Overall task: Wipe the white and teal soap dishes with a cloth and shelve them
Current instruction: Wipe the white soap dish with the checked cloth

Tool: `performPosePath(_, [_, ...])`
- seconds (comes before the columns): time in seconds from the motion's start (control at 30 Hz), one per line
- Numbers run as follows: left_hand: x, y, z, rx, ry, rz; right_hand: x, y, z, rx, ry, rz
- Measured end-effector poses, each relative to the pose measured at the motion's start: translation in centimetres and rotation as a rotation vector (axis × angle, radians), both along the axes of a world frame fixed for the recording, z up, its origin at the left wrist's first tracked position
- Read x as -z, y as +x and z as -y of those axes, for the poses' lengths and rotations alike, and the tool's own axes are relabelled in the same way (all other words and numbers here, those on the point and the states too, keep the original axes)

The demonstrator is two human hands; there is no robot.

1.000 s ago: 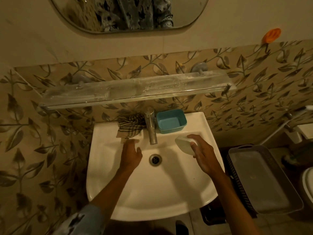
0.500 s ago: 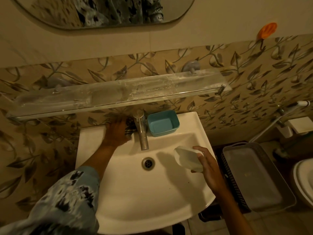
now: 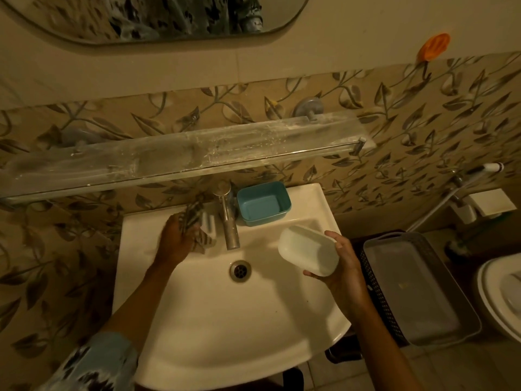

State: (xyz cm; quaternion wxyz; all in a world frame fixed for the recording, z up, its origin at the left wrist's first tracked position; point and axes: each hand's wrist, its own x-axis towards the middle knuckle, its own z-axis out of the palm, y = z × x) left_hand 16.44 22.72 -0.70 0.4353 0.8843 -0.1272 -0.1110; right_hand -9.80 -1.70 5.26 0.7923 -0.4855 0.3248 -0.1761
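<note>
My right hand [image 3: 342, 262] grips the white soap dish [image 3: 307, 251] above the right side of the white sink [image 3: 225, 320], its underside turned toward me. The teal soap dish [image 3: 263, 203] sits upright on the sink's back ledge, right of the metal tap [image 3: 228, 218]. Left of the tap, my left hand [image 3: 176, 239] holds the checked cloth [image 3: 197, 221], blurred by motion, just above the ledge. The long glass shelf [image 3: 180, 156] on the wall above the sink has nothing on it.
A grey plastic basket [image 3: 417, 289] stands on the floor right of the sink, with a white toilet [image 3: 501, 294] beyond it. A mirror [image 3: 158, 18] hangs above the shelf, and an orange hook [image 3: 432, 46] sticks to the wall at upper right.
My left hand reached to the cloth on the ledge, took hold of it and now lifts it toward me. My right hand brought the white dish slightly right and lower.
</note>
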Motion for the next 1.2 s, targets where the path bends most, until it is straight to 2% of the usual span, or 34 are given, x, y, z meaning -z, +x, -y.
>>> performPosePath(0.17, [-1.5, -4.2, -1.5, -0.285, -0.472, -0.193, -0.4, 0.1, -0.8, 0.045, 0.391, 0.153])
performPosePath(0.27, [-3.0, -7.0, -1.8, -0.278, -0.723, -0.303, -0.4, 0.3, -1.1, 0.008, 0.476, 0.219])
performPosePath(0.5, [-8.0, -12.2, 0.5, -0.138, -0.811, -0.4, -0.5, 0.1, -2.1, -0.118, 0.62, 0.323])
performPosePath(0.6, [-9.5, -13.4, 2.5, -0.152, -0.736, -0.517, -0.4, -0.2, -2.6, -0.112, 0.694, 0.367])
performPosePath(0.63, [-10.0, -13.7, 3.1, -0.116, -0.661, -0.492, -0.5, -0.3, -2.6, -0.125, 0.709, 0.38])
performPosePath(0.7, [-10.9, -14.1, 4.2, 0.028, -0.43, -0.29, -0.7, -0.3, -2.7, -0.156, 0.724, 0.394])
performPosePath(0.77, [-11.8, -14.8, 5.3, 0.141, -0.278, -0.091, -1.0, -0.4, -2.7, -0.177, 0.727, 0.382])
performPosePath(0.87, [-12.3, -16.1, 6.5, 0.179, -0.172, 0.118, -1.3, -0.5, -2.7, -0.204, 0.709, 0.373])
performPosePath(0.97, [-12.1, -17.6, 7.2, 0.209, 0.048, 0.335, -1.6, -0.6, -2.6, -0.24, 0.672, 0.376])
performPosePath(1.1, [-12.6, -19.0, 8.0, 0.15, 0.137, 0.448, -1.8, -0.7, -2.7, -0.303, 0.643, 0.42])
performPosePath(1.2, [-12.9, -20.2, 9.1, 0.14, 0.12, 0.405, -1.7, -0.6, -2.9, -0.307, 0.719, 0.453])
